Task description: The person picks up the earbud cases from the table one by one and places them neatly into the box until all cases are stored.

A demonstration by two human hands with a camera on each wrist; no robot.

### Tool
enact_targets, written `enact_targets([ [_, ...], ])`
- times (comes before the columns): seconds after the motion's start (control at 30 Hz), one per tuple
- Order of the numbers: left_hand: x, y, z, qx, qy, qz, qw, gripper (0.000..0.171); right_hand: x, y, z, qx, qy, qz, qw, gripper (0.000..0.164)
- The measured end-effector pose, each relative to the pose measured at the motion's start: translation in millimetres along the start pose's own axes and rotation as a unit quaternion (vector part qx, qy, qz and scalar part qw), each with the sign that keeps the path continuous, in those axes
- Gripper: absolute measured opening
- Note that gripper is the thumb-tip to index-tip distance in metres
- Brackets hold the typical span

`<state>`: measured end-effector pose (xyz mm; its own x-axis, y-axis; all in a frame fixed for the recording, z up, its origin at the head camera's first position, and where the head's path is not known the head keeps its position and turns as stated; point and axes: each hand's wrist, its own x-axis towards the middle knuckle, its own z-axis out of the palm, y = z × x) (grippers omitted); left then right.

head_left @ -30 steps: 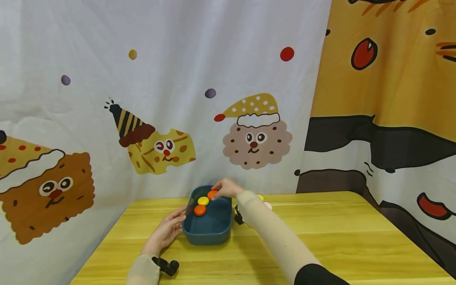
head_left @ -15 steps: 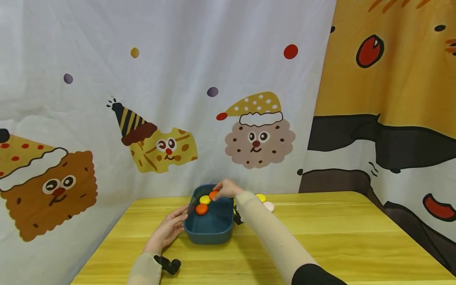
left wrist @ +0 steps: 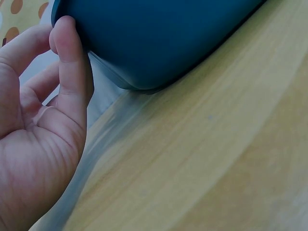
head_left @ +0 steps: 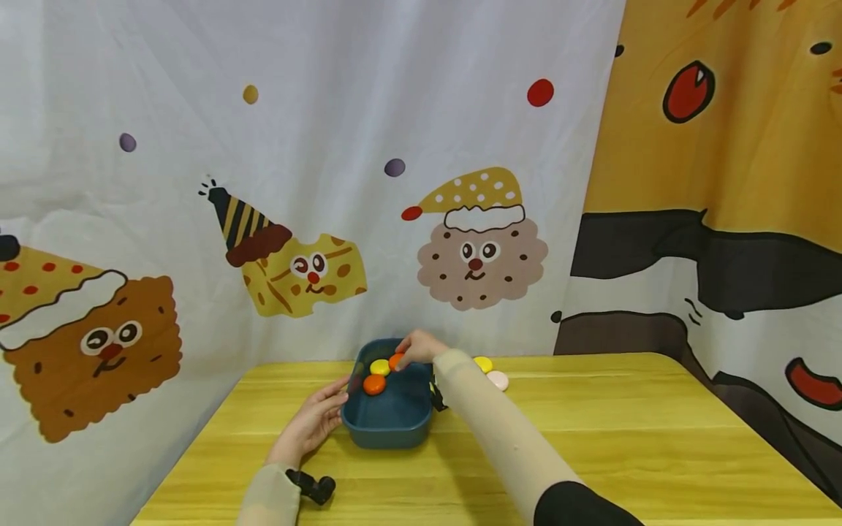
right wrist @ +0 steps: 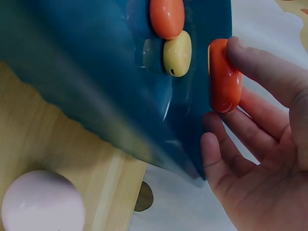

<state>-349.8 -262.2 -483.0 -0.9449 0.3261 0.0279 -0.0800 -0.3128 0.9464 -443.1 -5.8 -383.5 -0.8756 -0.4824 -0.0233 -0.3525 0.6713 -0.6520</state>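
A dark blue rectangular box (head_left: 395,420) with rounded corners stands on the table. My left hand (head_left: 310,425) lies along its left side; in the left wrist view the thumb (left wrist: 70,53) and fingers, loosely bent, touch the outer wall near the rim. My right hand (head_left: 421,347) reaches over the far right corner and pinches a smooth orange disc (right wrist: 225,77) between thumb and fingers, right at the box's wall. Inside lie a yellow disc (head_left: 380,367) and another orange disc (head_left: 374,385), next to each other.
On the wooden table (head_left: 592,431), right of the box, are a yellow disc (head_left: 483,364) and a pale pink disc (head_left: 498,380), partly behind the right sleeve (head_left: 500,431). A white curtain (head_left: 329,109) with cartoon prints hangs directly behind the table.
The view has shifted slightly, bringing the yellow and pink discs on the table out from behind the sleeve. Both hands keep their places at the box, the orange disc still pinched.
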Motion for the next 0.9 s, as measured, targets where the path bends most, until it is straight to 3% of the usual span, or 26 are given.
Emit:
enact_targets([
  [0.4,0.8,-0.5,1.6,0.008,0.023,-0.005,0.9997,0.063,13,-5,0,0.029,-0.004,0.026,0.999,0.04],
  [0.9,2.2,-1.7,-0.2,0.0,0.008,-0.004,1.0,0.061,14,0,5,0.036,-0.035,0.032,0.998,0.04],
])
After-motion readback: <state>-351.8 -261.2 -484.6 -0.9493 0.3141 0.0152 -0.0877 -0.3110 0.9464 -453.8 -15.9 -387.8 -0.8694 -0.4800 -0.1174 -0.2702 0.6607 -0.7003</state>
